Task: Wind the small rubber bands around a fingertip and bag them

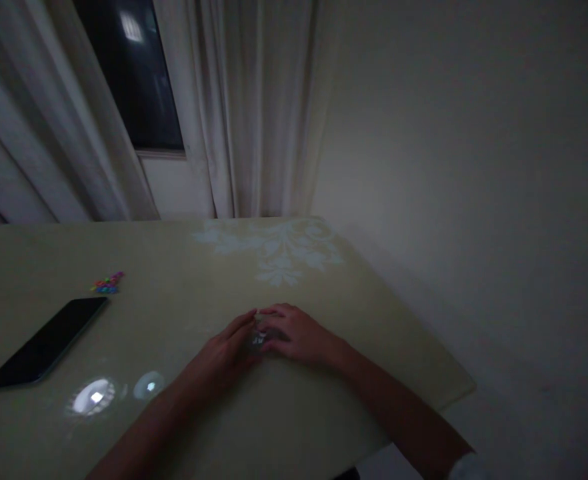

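Observation:
My left hand and my right hand meet near the middle of the table, fingertips almost touching. Both are curved inward around a small, clear, shiny thing lying low between them. It is too dim and too covered by the fingers to tell its kind, and how firmly each hand grips it is hidden. To the left, apart from both hands, lies a small heap of brightly coloured little pieces in pink, blue, green and yellow.
A dark flat tablet or large phone lies on the left side of the table. Ceiling lights reflect in the glossy top, which has a white leaf pattern at the back. Curtains and a window stand behind; a wall borders the right.

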The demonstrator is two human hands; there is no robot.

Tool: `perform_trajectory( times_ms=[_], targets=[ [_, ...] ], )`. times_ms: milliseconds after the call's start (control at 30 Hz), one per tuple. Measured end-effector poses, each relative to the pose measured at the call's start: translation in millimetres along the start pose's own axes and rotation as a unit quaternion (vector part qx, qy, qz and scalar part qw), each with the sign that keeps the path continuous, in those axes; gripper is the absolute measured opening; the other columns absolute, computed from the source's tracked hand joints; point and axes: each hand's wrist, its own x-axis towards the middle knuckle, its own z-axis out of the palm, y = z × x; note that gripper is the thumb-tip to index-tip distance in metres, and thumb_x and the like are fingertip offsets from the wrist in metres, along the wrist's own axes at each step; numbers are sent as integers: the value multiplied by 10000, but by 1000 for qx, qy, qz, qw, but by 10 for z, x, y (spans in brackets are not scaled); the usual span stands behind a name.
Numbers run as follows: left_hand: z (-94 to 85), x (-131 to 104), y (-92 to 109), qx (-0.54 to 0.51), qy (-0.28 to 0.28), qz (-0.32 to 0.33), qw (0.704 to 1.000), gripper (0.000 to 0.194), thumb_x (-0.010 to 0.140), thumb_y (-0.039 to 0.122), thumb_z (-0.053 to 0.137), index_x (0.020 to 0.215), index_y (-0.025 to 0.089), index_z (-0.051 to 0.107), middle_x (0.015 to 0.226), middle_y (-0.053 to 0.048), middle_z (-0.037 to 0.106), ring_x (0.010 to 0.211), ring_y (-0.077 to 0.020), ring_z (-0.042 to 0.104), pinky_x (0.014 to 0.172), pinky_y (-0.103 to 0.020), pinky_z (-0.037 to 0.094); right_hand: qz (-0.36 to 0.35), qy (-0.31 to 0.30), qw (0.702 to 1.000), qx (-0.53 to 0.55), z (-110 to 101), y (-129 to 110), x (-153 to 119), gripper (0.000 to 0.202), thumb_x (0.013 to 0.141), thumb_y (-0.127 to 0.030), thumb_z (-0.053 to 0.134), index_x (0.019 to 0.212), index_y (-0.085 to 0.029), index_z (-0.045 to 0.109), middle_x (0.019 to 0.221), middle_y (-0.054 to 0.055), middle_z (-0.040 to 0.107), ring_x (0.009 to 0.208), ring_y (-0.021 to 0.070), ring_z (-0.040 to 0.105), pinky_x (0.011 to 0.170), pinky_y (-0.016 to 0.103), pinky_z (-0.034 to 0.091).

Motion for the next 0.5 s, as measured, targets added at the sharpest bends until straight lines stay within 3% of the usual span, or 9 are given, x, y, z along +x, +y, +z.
perform_trajectory(
  times_ms=[100, 267, 367, 433, 500],
  targets=[
    [35, 55, 9, 15, 13, 6, 1000, 599, 996, 298, 593, 1569, 283, 418, 1675, -140, 441, 1432, -307, 573, 1155, -487, 515, 53, 38, 997, -45, -131, 340, 40, 303, 984, -308, 728, 1282, -250, 720, 1429, 89, 672, 1345, 259, 597, 1156, 409, 444],
    [78, 125, 71, 34, -9, 2, 999, 477, 995, 281, 590, 1471, 286, 565, 1611, -104, 535, 1416, -287, 583, 1182, -472, 484, 157, 140, 973, -91, -392, 850, -102, 280, 1035, -224, 576, 1258, -253, 743, 1346, 116, 717, 1280, 314, 648, 1117, 490, 479],
    [104, 174, 126, 36, -19, -1, 999, 380, 1000, 281, 618, 1377, 245, 643, 1472, -115, 648, 1333, -287, 634, 1153, -507, 495, 177, 187, 960, -110, -440, 820, -147, 326, 1038, -249, 567, 1325, -234, 719, 1435, 151, 663, 1357, 345, 595, 1171, 557, 422],
    [118, 242, 142, 28, -12, -3, 1000, 304, 1010, 325, 651, 1285, 200, 679, 1326, -111, 708, 1199, -270, 689, 1061, -516, 550, 159, 205, 959, -116, -392, 639, -57, 376, 1058, -297, 545, 1398, -202, 673, 1512, 174, 600, 1420, 342, 540, 1209, 571, 370],
    [147, 361, 147, 8, 13, -6, 1000, 300, 1006, 366, 678, 1236, 174, 683, 1236, -94, 718, 1076, -245, 712, 948, -482, 599, 113, 203, 966, -115, -268, 367, 128, 415, 1087, -367, 508, 1444, -199, 636, 1539, 157, 582, 1432, 295, 531, 1218, 504, 370]
  ],
)
